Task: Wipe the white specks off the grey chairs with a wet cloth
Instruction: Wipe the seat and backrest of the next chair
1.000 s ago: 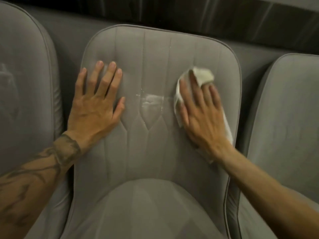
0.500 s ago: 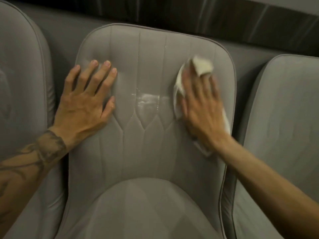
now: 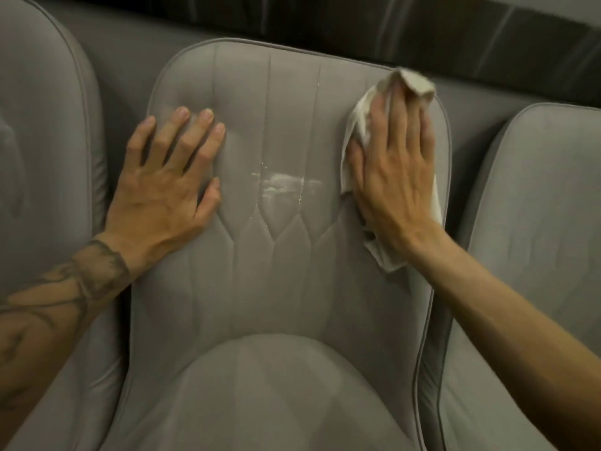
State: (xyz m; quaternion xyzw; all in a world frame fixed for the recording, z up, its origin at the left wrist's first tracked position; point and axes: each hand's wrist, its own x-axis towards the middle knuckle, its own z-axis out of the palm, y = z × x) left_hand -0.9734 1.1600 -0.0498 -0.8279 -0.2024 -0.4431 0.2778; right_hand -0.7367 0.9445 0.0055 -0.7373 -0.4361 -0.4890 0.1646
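The middle grey chair [image 3: 276, 281] fills the view, its quilted backrest facing me. A white smear with specks [image 3: 281, 185] marks the centre of the backrest. My right hand [image 3: 395, 172] lies flat with straight fingers on a white cloth [image 3: 359, 115], pressing it against the backrest's upper right part, just right of the smear. The cloth's top corner sticks up past my fingertips near the chair's top edge, and its lower end hangs out below my wrist. My left hand [image 3: 169, 183] rests flat on the backrest's upper left, fingers spread.
Another grey chair [image 3: 45, 157] stands close on the left and a third grey chair [image 3: 536, 222] close on the right. A grey ledge and a dark wall panel [image 3: 357, 27] run behind the chair tops. The middle chair's seat cushion [image 3: 276, 395] lies below.
My right hand has slid the cloth upward toward the backrest's top right corner. My left hand has kept its place on the upper left. The white smear looks the same.
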